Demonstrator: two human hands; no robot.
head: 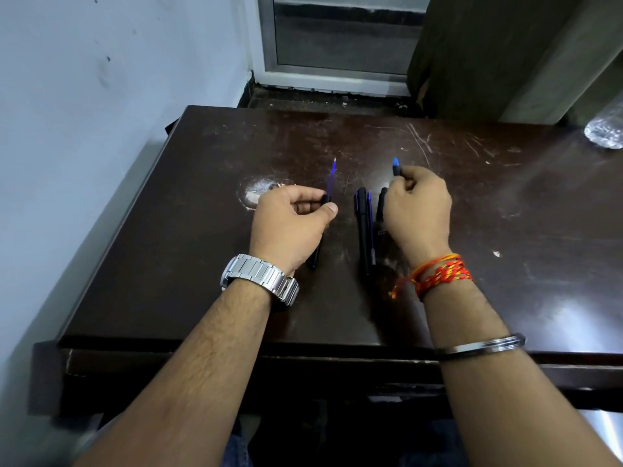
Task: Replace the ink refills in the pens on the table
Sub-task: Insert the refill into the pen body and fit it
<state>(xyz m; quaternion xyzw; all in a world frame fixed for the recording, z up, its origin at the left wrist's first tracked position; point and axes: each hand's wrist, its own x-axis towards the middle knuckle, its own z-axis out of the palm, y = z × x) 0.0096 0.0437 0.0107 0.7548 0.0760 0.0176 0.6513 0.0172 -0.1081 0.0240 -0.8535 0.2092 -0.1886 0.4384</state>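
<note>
Two hands are recorded over a dark, scratched table (505,230), well apart, with the loose pens lying between them.

1. Left hand (290,227): its fingers are curled round a black pen barrel (316,252), and the thumb is laid across the barrel's far end. The near end of the barrel is seen below the palm. A blue refill (331,176) projects from the far end and points toward the far edge of the table.

2. Right hand (418,210): a short blue-ended piece (396,165) is pinched between thumb and fingertips, blue end pointing far. Whether it is a cap or a pen section cannot be told.

3. Loose pens, laid lengthwise near to far on the table, closer to the right hand than to the left. A long black pen (362,227) and a slim blue pen (370,217) are set side by side. A further dark pen (381,207) is partly covered by the right hand.

4. Sundries: a metal watch (259,278) is worn on the left wrist. A red-and-orange thread (441,274) is tied on the right wrist, and a metal bangle (482,347) is worn nearer on that forearm. A pale scuff mark (256,195) is noted on the table just left of the left hand. A clear plastic bottle (606,129) is noted at the far right.
</note>
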